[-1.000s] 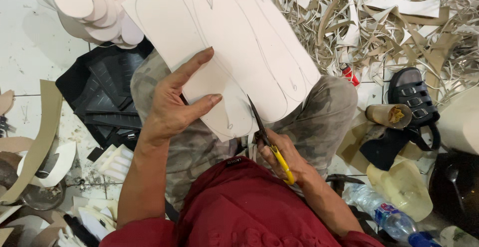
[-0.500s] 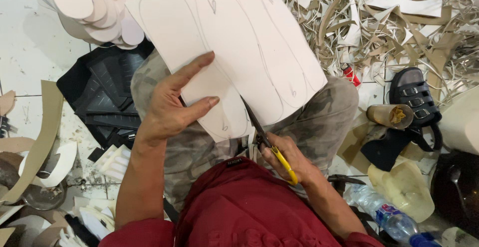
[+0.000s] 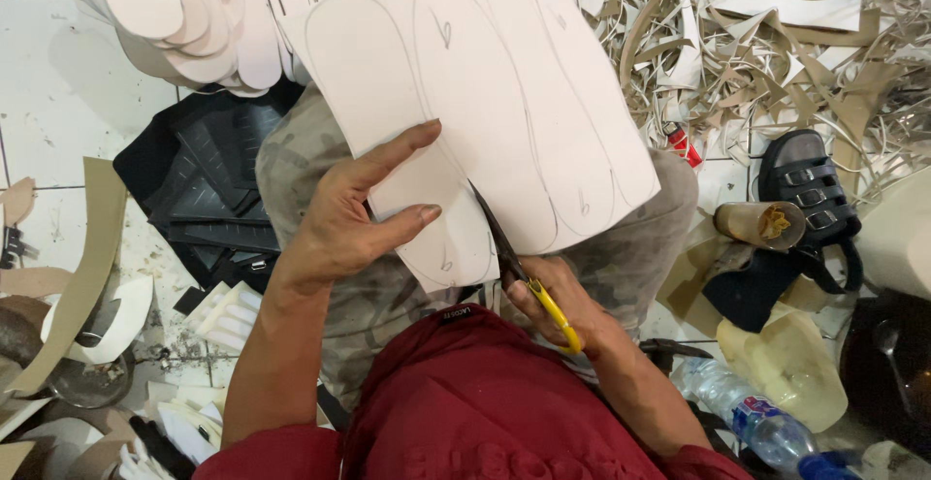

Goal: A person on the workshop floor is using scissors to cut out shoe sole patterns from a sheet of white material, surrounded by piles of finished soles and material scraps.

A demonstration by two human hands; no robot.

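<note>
A pale board sheet (image 3: 524, 102) with several pencilled sole outlines lies over my lap. My left hand (image 3: 354, 204) holds its near left part, thumb on top and fingers underneath the edge. My right hand (image 3: 562, 305) grips yellow-handled scissors (image 3: 509, 252), whose dark blades are in a cut along a drawn outline at the sheet's near edge.
Cut sole shapes (image 3: 184, 15) are stacked at upper left above black mats (image 3: 208, 194). A heap of offcut strips (image 3: 766, 44) fills the upper right. A black sandal (image 3: 810, 194), a brown cup (image 3: 752, 223), a water bottle (image 3: 747, 412) and a red lighter (image 3: 684, 144) lie to the right.
The scissors have advanced further up the outline into the sheet. My left hand has shifted slightly with the sheet.
</note>
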